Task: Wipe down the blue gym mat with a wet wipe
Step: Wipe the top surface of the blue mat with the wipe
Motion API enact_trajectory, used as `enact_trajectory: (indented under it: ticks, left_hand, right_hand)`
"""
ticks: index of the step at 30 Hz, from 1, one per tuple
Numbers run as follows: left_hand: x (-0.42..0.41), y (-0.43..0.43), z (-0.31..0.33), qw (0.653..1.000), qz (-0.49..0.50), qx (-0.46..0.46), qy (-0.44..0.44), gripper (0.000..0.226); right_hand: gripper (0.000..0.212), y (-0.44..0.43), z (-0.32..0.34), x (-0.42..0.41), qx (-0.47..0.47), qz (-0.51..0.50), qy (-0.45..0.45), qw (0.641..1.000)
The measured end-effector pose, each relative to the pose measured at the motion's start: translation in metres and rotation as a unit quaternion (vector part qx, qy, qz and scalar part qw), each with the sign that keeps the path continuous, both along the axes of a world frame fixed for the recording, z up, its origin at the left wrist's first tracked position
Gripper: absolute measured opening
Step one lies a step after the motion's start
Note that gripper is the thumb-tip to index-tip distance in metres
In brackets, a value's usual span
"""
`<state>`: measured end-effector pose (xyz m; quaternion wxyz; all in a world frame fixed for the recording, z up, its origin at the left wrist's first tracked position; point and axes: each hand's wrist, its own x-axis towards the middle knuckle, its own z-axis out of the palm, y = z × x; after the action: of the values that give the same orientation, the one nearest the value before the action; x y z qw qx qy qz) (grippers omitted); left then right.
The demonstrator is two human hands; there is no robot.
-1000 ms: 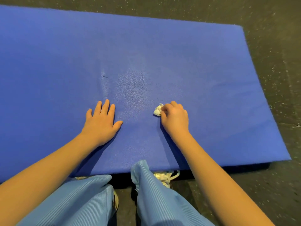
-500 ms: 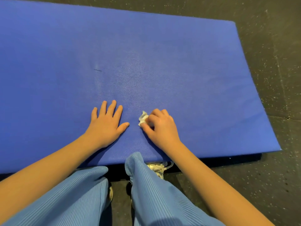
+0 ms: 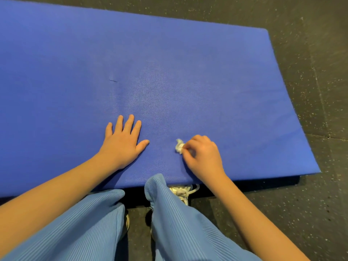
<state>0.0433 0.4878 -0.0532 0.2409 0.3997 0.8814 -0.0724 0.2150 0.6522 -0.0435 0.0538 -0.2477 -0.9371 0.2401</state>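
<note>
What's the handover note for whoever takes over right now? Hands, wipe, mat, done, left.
Left hand: flat, fingers straight, pressing on the blue gym mat near its front edge.
Right hand: fingers curled, pinching a balled-up wet wipe against the mat, just right of the left hand.
Mat lies flat on the dark floor. A small dark mark sits beyond the left hand.
Done: the wipe is on the mat at the near middle. No wet trail shows, so coverage cannot be judged.
Left: probably the far strip, both ends and that mark.
</note>
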Motion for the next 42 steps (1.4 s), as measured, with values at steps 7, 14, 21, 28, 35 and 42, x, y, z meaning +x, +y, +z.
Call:
enact_trajectory:
  ticks: [7,14,21,28,35,42]
  left_hand:
    - [0.001,-0.001,-0.001,1.0,0.001,0.003,0.011,0.071]
    - [0.0,-0.002,-0.002,1.0,0.0,0.011,0.012,0.071]
    - [0.0,-0.002,-0.002,1.0,0.005,0.009,0.01,0.07]
    - [0.001,-0.005,-0.002,1.0,0.003,0.013,0.015,0.07]
    - [0.002,-0.003,-0.001,1.0,-0.001,0.006,0.018,0.069]
    - [0.0,-0.002,0.003,1.0,-0.011,-0.009,0.014,0.097]
  right_hand:
    - [0.015,-0.031,0.01,0.02,-0.091,0.02,0.031,0.995]
    - [0.013,-0.008,0.007,0.025,-0.016,-0.095,0.034,0.995]
    - [0.017,0.01,0.004,0.041,0.003,-0.081,-0.003,0.997]
    - [0.014,-0.013,0.008,0.039,-0.025,-0.044,0.019,0.999]
    - [0.013,0.044,-0.011,0.008,0.006,-0.234,-0.037,0.972]
    - [0.009,0.036,-0.002,-0.016,-0.052,-0.023,-0.016,0.998]
